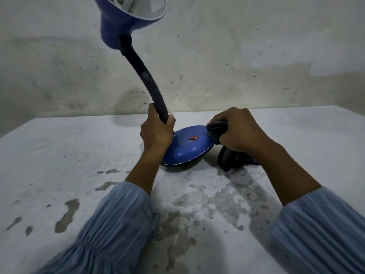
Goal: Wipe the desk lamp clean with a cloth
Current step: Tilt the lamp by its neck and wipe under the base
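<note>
Left hand [157,131] wraps tight around the bottom of the black flexible neck [147,80], tipping the blue desk lamp [187,147] so its round base lifts off the stained white counter [59,155] on the far side. Right hand [240,129] clutches a dark cloth [216,130], bunched up, pressed against the base's right edge. The shade [126,18] looms top left.

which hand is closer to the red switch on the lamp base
Roughly equal, perhaps the left. The left hand grips the neck just left of the red switch; the right hand holds the dark cloth at the base's right rim.
</note>
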